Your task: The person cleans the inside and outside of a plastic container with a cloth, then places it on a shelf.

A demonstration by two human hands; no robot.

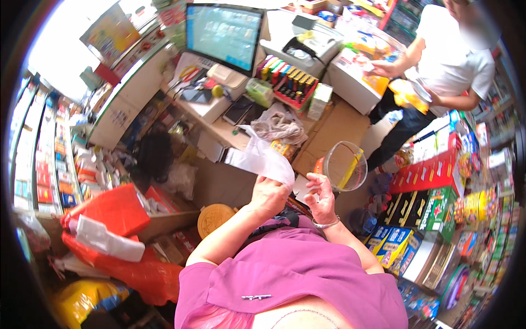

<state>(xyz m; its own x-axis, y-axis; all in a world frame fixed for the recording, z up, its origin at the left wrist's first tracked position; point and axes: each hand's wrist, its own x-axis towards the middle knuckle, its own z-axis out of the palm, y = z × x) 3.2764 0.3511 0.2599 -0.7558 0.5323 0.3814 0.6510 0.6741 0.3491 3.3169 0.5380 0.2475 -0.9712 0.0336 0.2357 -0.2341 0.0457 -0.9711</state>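
Observation:
In the head view my left hand (pixel 269 196) grips a thin white plastic bag (pixel 265 158), which rises limp above the fingers. To its right my right hand (pixel 320 198), with a bracelet at the wrist, has its fingers parted and holds nothing that I can see. Just beyond those fingers stands a clear round plastic tub (pixel 344 166) with a yellow and orange label; whether a fingertip touches it, I cannot tell. A crumpled cloth (pixel 279 125) lies on the counter ahead of the bag.
A monitor (pixel 224 37), a red rack of lighters (pixel 294 88) and a cardboard sheet (pixel 335 135) are on the counter. At the upper right another person (pixel 452 53) holds a yellow package (pixel 409 95). Red plastic bags (pixel 123 255) lie left; stacked cartons (pixel 425 168) stand right.

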